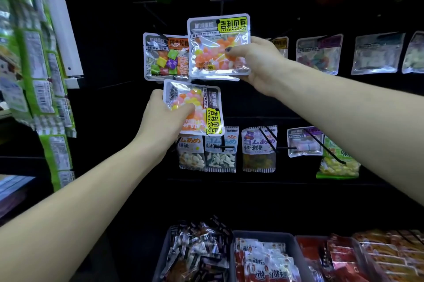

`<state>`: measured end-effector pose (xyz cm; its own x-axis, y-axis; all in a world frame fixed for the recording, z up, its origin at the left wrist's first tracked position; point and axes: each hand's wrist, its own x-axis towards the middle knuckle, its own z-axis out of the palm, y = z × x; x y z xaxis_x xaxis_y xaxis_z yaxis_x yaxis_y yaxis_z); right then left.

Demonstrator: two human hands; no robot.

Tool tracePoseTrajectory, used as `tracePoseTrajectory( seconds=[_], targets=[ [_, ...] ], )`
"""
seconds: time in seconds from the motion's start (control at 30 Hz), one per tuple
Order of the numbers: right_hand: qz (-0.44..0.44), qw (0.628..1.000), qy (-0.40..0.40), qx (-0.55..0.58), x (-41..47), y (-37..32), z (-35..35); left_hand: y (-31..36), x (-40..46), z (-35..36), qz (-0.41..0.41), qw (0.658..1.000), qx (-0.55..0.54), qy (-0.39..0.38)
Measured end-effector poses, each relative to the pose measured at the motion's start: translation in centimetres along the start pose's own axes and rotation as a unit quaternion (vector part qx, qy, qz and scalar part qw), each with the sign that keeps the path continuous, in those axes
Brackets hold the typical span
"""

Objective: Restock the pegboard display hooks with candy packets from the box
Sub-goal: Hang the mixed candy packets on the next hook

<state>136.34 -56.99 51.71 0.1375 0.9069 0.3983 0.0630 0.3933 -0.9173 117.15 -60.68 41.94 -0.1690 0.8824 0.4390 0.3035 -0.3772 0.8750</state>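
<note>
— What's filling my view from here?

— I see the black pegboard display wall [252, 103] across the whole frame, with thin black hooks [267, 137] carrying silver foil packets. Low down sit grey plastic bins [273, 236]: the left one holds dark, shiny wrapped snacks [197, 252], the next holds red-and-white sachets [266, 261], and further right lie red and orange packs [367, 252].

— And the candy packets?

— I have two in hand. One clear-fronted silver packet of orange and white sweets with a yellow label [219, 45] is upright against the board in the middle row, overlapping the edge of a hanging silver packet of green, purple and orange cubes [166, 57] on its left. The other, a sideways silver packet of pink and yellow sweets [195, 109], is just below the upright one, in front of the lower row.

— The hands?

— My right hand [259, 64] pinches the upright packet at its right edge, thumb on the front, fingers behind. My left hand [165, 119] grips the sideways packet, thumb across its face.

— Is the top one on a hook?

— I cannot tell.
</note>
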Motion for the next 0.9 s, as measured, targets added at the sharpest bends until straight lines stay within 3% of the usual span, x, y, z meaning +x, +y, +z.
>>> tracePoseTrajectory(
  seconds=[0.43,0.9],
  targets=[
    [-0.005,0.999,0.045,0.025,1.5,2.6,0.1,-2.0,0.4,0.1,0.013,0.998,0.013,-0.06],
    [0.096,0.989,0.106,0.03,8.5,4.8,1.2,-3.9,2.8,0.6,-0.01,0.993,-0.113,-0.042]
  ],
)
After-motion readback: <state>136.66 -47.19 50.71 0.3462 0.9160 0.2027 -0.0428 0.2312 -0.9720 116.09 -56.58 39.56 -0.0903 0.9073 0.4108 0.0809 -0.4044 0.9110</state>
